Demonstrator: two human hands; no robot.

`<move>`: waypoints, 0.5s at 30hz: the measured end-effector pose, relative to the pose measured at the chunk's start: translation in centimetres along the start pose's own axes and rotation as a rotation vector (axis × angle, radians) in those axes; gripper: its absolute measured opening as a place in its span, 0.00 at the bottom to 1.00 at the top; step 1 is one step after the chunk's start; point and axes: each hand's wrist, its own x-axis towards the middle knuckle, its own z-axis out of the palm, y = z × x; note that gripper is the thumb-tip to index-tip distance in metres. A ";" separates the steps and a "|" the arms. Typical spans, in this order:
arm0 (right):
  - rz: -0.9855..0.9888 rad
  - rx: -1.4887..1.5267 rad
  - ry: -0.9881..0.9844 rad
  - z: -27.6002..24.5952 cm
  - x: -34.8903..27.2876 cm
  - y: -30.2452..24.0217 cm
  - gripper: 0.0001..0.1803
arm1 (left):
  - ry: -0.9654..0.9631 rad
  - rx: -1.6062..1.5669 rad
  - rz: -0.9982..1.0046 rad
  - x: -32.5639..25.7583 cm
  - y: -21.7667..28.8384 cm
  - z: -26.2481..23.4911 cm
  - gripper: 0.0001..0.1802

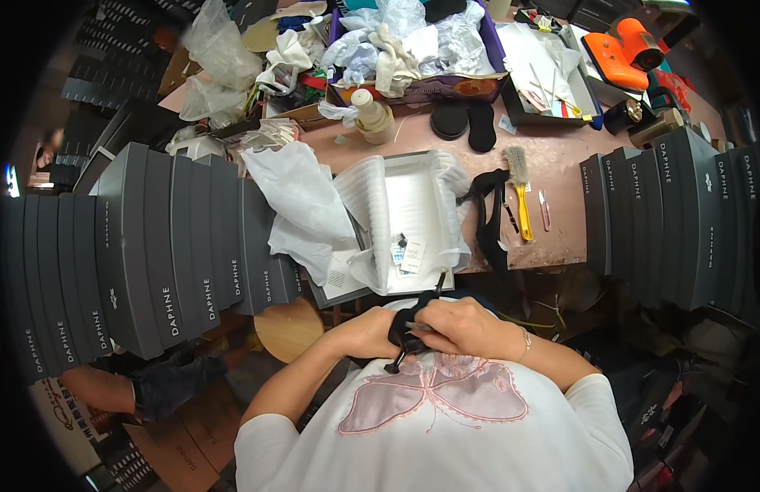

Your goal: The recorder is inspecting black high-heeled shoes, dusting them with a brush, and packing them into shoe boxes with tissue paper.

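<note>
Close to my chest, my left hand is wrapped round a black high-heeled shoe, its thin heel and a strap sticking out. My right hand is closed over the same shoe from the other side. A small greyish thing shows at its fingertips, too small to name. Just beyond stands an open shoe box lined with white wrapping, with a tag and small packets inside. Another black heeled shoe lies to the right of the box.
A yellow-handled brush and a small pink-handled tool lie right of the box. Stacked grey shoe boxes wall the left, more boxes the right. Behind stand a bottle, black pads and a purple crate.
</note>
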 end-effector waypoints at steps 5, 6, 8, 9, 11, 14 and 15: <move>0.116 0.072 0.098 -0.1 -2.9 0.2 0.08 | -0.027 0.064 -0.017 -0.4 -0.4 -0.6 0.25; 0.118 0.097 0.162 -0.2 -2.4 -0.2 0.08 | -0.026 0.060 -0.022 -0.4 -0.2 -0.7 0.25; 0.005 -0.004 0.128 -0.6 -0.6 -0.7 0.08 | -0.026 0.018 -0.009 -0.3 -0.8 -0.7 0.26; -0.028 -0.041 0.067 -0.5 -0.2 -0.5 0.08 | -0.026 0.015 -0.006 -0.2 -1.1 -0.6 0.26; -0.009 -0.120 0.000 -0.2 -1.0 0.4 0.09 | -0.045 0.097 -0.071 -0.4 -1.1 -0.7 0.26; 0.101 -0.128 0.033 -1.0 -3.0 2.2 0.10 | -0.017 0.081 -0.015 -0.8 -1.6 -0.7 0.25; 0.021 -0.082 0.074 -1.3 -2.6 2.0 0.10 | -0.028 0.032 -0.013 -0.3 -1.2 -1.1 0.25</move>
